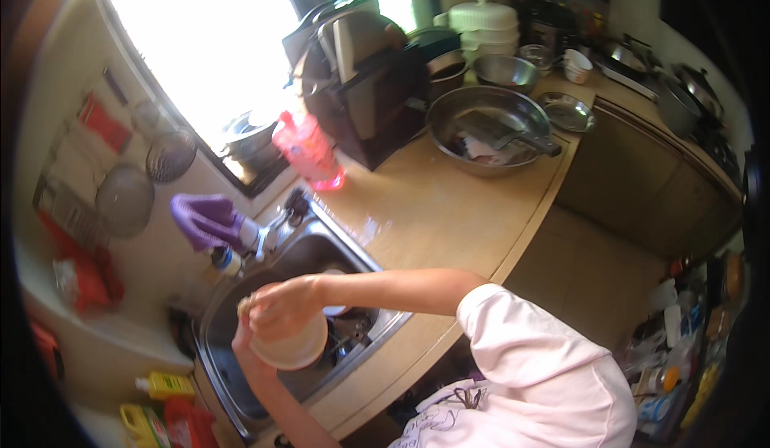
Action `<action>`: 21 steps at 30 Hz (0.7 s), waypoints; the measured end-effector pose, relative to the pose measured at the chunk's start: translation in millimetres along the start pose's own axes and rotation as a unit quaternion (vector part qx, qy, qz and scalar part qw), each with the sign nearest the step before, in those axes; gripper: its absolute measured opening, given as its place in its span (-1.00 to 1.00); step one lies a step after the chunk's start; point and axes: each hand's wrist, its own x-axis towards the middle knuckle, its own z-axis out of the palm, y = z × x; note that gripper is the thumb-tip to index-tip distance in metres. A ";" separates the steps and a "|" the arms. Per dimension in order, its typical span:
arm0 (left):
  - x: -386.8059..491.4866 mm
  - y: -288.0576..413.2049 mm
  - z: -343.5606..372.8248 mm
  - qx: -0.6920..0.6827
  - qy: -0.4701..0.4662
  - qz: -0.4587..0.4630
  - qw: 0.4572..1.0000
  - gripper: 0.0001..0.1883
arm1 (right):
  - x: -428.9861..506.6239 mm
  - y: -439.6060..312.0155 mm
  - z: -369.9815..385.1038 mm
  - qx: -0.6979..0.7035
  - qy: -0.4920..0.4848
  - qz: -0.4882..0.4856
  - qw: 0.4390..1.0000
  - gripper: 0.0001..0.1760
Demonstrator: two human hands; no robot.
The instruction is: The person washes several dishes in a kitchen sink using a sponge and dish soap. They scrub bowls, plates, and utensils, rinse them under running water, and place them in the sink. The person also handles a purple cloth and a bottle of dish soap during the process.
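Over the stainless steel sink [225,376], my left hand [243,330] holds the outer side of a pale bowl [298,352], which is tilted. My right hand [280,306] reaches across from the right and touches the bowl's near rim and inside. Something small and yellowish, perhaps a sponge [245,306], shows at the fingertips. Beneath the bowl, other dishes and metal utensils [352,333] lie in the sink, partly hidden by the bowl and my right forearm. A faucet [264,240] stands at the sink's back edge beside a hanging purple cloth [207,219].
A pink plastic bottle [310,153] stands on the counter behind the sink. Farther right, a large metal basin [490,165] holds a cleaver [505,135]. Strainers [124,201] hang on the left wall. Yellow bottles [165,386] stand at the lower left.
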 end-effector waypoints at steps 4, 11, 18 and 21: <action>3.0 3.1 3.9 -0.051 -0.090 -0.034 0.994 -0.61 | 1.1 0.0 -3.9 -0.031 -0.194 -0.055 0.979 -0.90; 7.7 14.5 14.1 0.040 -0.067 0.109 0.991 -0.55 | 15.4 -34.9 -8.7 0.135 -0.402 0.384 0.820 -0.84; 12.2 -25.6 23.4 0.021 0.082 0.146 0.986 -0.65 | 15.2 -58.0 14.7 0.518 -0.072 0.710 0.472 -0.76; 11.9 -37.8 27.5 -0.030 0.095 0.166 0.981 -0.67 | 13.1 -59.5 28.5 0.562 0.139 0.744 0.335 -0.80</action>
